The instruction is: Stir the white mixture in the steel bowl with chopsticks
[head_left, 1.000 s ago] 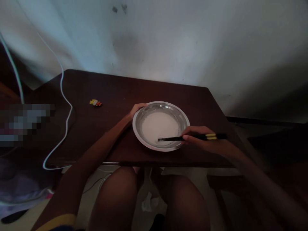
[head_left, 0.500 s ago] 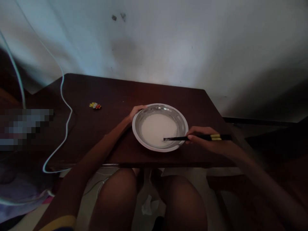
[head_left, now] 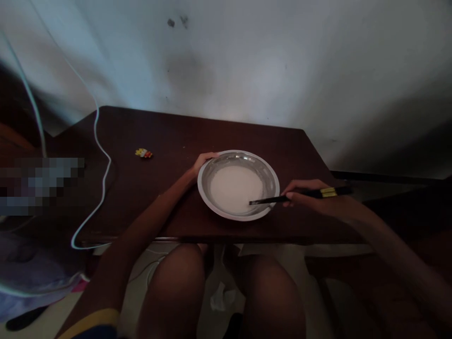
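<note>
A round metal bowl (head_left: 205,195) stands near the front edge of the dark table, holding a smooth white mixture (head_left: 235,188). My left hand (head_left: 204,162) grips the bowl's rim at its far left side. In my right hand (head_left: 303,192), to the right of the bowl, are black chopsticks (head_left: 270,199) with a gold band, pinched between thumb and fingers. Their tips are over the right front part of the mixture; whether they touch its surface I cannot tell.
A small yellow, white and red figurine (head_left: 143,153) lies on the table (head_left: 169,132) at the left. A white cable (head_left: 106,174) runs down across the table's left side. Behind the table rises a pale wall (head_left: 240,61). Crumpled white paper (head_left: 222,297) is on the floor.
My right hand has drawn the chopsticks slightly to the right, so their tips sit closer to the bowl's right side. The whole view has shifted a little; my left hand keeps its hold.
</note>
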A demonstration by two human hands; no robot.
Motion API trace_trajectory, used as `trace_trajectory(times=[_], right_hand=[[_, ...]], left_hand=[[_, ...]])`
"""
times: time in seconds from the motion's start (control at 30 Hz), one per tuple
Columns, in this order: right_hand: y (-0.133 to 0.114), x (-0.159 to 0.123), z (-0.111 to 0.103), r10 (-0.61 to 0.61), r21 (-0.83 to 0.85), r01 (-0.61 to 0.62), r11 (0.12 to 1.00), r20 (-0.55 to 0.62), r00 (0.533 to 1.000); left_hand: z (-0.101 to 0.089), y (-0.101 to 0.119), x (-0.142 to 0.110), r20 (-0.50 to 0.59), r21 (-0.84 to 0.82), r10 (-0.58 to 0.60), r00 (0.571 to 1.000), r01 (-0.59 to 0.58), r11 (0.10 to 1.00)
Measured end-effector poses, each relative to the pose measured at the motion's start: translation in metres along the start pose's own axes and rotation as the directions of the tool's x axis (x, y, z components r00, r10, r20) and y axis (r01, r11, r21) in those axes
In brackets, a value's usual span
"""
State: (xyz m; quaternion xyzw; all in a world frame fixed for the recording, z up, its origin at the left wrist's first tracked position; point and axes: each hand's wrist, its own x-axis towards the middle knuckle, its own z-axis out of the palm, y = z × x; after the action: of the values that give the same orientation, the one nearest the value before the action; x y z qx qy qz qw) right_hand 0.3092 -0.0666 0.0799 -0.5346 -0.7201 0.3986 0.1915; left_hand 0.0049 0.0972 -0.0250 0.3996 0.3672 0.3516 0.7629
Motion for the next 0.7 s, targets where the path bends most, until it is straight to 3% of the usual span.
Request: trace_trajectory(times=[0.07, 0.13, 0.27, 0.33, 0.4, 0.47, 0.57, 0.7], right_hand=[[-0.008, 0.009, 0.017, -0.075, -0.002, 0.075, 0.997, 0.047, 0.996], [-0.014, 0.037, 0.031, -0.154, -0.02, 0.156, 0.988, 0.07, 0.986], [-0.016, 0.081, 0.02, -0.17, -0.159, 0.157, 0.975, -0.076, 0.982], [-0.01, 0.073, 0.003, -0.147, -0.23, 0.115, 0.966, -0.123, 0.982], [-0.002, 0.047, -0.011, -0.129, -0.254, 0.085, 0.963, -0.162, 0.978], [0.002, 0.019, -0.014, -0.088, -0.219, 0.06, 0.974, -0.12, 0.989], [-0.008, 0.0, 0.004, -0.13, -0.167, 0.13, 0.977, 0.009, 0.991], [-0.027, 0.038, 0.035, -0.242, -0.138, 0.251, 0.958, 0.079, 0.967]], left_hand=[[-0.002, 0.0, 0.002, 0.015, -0.02, 0.005, 1.0, -0.004, 1.0], [-0.003, 0.001, 0.003, 0.016, -0.041, -0.003, 1.0, 0.004, 0.999], [-0.003, 0.003, 0.0, 0.002, -0.063, -0.057, 0.998, 0.057, 0.996], [-0.002, 0.002, -0.001, -0.001, -0.083, -0.064, 0.998, 0.063, 0.995], [-0.001, 0.001, -0.001, 0.006, -0.093, -0.06, 0.998, 0.06, 0.994], [-0.001, 0.001, 0.0, 0.021, -0.091, -0.052, 0.998, 0.054, 0.994], [-0.003, 0.001, 0.002, 0.04, -0.077, -0.03, 0.999, 0.033, 0.997], [-0.006, 0.002, 0.006, 0.053, -0.058, -0.007, 0.999, 0.01, 0.998]])
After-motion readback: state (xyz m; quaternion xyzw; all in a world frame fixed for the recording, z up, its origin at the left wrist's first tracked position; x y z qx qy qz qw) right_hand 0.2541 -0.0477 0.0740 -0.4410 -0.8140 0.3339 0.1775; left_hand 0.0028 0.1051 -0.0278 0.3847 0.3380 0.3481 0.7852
